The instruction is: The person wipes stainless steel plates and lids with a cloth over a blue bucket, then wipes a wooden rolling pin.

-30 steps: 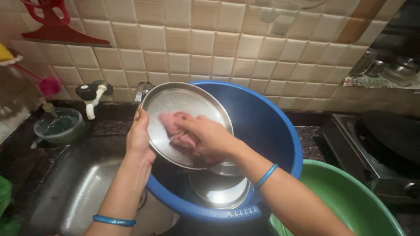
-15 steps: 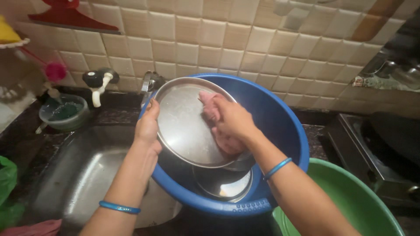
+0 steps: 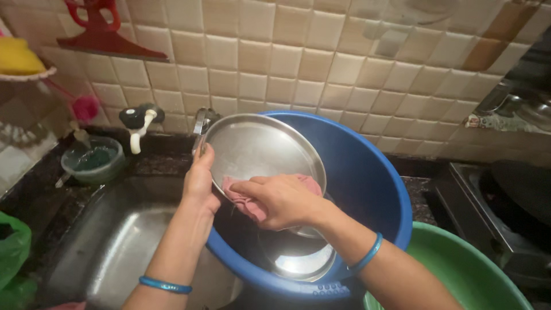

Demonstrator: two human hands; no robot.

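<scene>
Fingers of the left hand (image 3: 201,178) pinch the steel plate (image 3: 261,152) rim; right hand (image 3: 281,201) presses a pink cloth (image 3: 247,201); wet plate could slip into the blue tub (image 3: 373,189).

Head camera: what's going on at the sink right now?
A person is scrubbing a round steel plate over a large blue tub. The left hand grips the plate's rim and tilts it up, while the right hand presses a pink cloth against its lower face. Another steel dish lies in the bottom of the tub. The steel sink sits to the left, and a green tub to the right.
</scene>
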